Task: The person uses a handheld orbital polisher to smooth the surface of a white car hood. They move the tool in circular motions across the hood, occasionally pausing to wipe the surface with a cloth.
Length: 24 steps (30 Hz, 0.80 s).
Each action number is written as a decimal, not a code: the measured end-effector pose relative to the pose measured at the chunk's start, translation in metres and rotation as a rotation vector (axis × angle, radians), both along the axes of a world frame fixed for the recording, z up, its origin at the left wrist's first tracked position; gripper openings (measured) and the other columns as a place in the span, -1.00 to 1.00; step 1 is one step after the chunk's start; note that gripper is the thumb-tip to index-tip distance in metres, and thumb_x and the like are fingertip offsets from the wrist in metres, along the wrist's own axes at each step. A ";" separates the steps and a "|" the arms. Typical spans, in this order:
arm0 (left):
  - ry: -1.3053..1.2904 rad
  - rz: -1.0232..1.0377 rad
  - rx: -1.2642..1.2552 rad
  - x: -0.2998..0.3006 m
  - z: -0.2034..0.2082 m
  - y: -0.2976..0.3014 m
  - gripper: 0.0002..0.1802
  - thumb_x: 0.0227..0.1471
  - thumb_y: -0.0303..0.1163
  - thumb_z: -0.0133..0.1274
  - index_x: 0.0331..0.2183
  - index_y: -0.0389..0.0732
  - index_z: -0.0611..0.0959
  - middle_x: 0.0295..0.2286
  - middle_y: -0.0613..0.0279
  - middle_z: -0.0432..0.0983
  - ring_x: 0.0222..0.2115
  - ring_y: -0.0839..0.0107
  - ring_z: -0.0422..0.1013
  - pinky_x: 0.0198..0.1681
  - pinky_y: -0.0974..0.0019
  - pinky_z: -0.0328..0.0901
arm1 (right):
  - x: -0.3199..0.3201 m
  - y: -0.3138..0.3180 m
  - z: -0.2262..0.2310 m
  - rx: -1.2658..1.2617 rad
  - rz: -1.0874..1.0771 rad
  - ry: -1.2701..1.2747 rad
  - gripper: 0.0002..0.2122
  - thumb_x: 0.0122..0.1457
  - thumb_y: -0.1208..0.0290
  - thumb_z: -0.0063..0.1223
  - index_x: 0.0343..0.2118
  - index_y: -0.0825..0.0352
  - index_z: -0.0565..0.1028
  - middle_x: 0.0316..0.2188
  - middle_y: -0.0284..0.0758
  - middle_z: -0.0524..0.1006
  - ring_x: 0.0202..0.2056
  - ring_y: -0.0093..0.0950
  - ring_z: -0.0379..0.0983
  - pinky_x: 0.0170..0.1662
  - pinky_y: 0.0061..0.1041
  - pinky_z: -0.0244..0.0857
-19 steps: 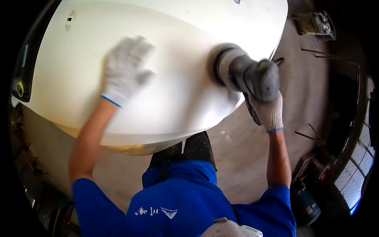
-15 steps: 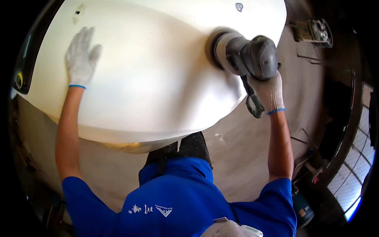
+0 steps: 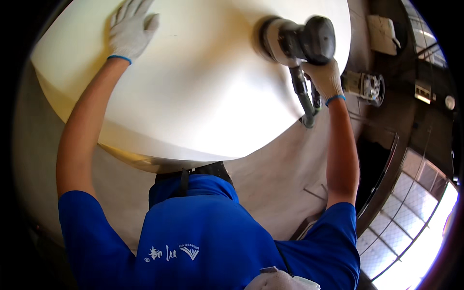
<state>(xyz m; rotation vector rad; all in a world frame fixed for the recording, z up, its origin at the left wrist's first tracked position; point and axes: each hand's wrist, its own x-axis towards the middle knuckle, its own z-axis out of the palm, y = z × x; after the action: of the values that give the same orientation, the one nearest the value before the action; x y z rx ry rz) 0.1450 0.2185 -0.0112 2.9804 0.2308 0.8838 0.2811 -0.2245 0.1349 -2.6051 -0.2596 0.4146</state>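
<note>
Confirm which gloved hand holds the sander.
The right hand grips the sander; the left hand lies flat and empty on the white panel.

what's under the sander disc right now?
The sander has its round pad flat on the big white curved panel, held by the right hand. The contact patch is covered by the pad. The left hand lies flat on the panel.

one white panel [image 3: 203, 92], one sander [image 3: 299, 41], two gloved hands [image 3: 129, 29]

Smooth matt cream panel [image 3: 193, 96]; knit cloth gloves [image 3: 128, 29]; dark plastic-bodied sander [image 3: 302, 41].
</note>
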 end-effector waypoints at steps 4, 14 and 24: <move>-0.013 -0.024 -0.055 -0.002 -0.003 0.007 -0.37 0.25 0.06 -0.09 0.28 0.11 0.38 0.29 0.26 0.24 0.30 0.19 0.12 0.32 0.02 0.02 | -0.002 -0.008 0.000 -0.061 -0.022 0.034 -0.86 -0.02 0.47 0.23 -0.51 0.47 0.59 -0.64 -0.37 0.57 -0.58 -0.60 0.49 -0.47 -0.54 0.36; -0.037 0.015 -0.120 -0.026 0.005 0.021 -0.37 0.25 0.08 -0.10 0.28 0.11 0.38 0.28 0.25 0.24 0.30 0.17 0.12 0.32 -0.01 0.01 | -0.019 0.035 0.010 -0.079 0.021 0.001 -0.90 0.02 0.49 0.24 -0.45 0.42 0.60 -0.61 -0.41 0.57 -0.59 -0.62 0.45 -0.49 -0.55 0.28; -0.080 0.179 -0.089 -0.038 0.018 0.035 -0.36 0.24 0.10 -0.12 0.27 0.10 0.38 0.28 0.24 0.25 0.30 0.16 0.12 0.32 -0.04 0.00 | -0.020 0.019 0.013 0.029 0.123 -0.077 -0.85 0.00 0.46 0.27 -0.43 0.46 0.61 -0.57 -0.39 0.60 -0.54 -0.61 0.50 -0.42 -0.51 0.38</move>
<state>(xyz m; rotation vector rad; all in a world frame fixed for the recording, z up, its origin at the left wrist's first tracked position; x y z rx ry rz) 0.1075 0.2537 0.0069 2.8696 0.5265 0.9783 0.2614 -0.2055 0.1476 -2.5877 -0.4499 0.3504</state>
